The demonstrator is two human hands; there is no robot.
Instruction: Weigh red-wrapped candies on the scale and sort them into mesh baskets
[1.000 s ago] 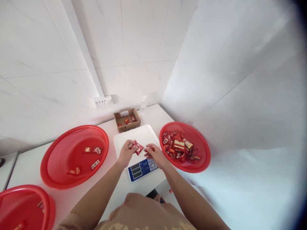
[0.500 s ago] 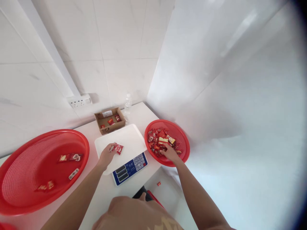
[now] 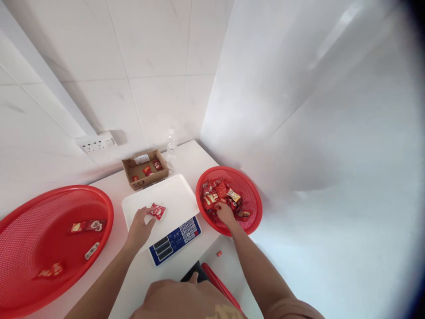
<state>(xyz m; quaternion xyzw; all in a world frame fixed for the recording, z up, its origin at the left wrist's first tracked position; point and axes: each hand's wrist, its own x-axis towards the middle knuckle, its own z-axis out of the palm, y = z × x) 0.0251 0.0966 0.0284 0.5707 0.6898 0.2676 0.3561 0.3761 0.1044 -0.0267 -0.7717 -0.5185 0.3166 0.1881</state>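
My left hand [image 3: 141,225] is over the white weighing plate [image 3: 179,195] of a scale. Its thumb and fingers pinch the left edge of a small red snack packet [image 3: 157,211] with white print. On the right, my right hand [image 3: 226,215] reaches into a red mesh basket [image 3: 253,199] holding a heap of red-wrapped snacks [image 3: 220,190]. Its fingers are curled down among the wrappers, and whatever lies between them is hidden. A yellow-and-white packet [image 3: 233,195] rests just above that hand.
A larger red basket [image 3: 108,212] with a few packets stands at left. Behind the scale are a cardboard box [image 3: 146,180] with red packets and a clear bottle [image 3: 171,141]. The scale's blue keypad panel [image 3: 175,239] faces me. A small red wrapper [image 3: 219,254] lies below the table edge.
My right hand has shifted within the basket, and the packets under it have been stirred. The left hand still has the red packet on the plate. The view has turned slightly right.
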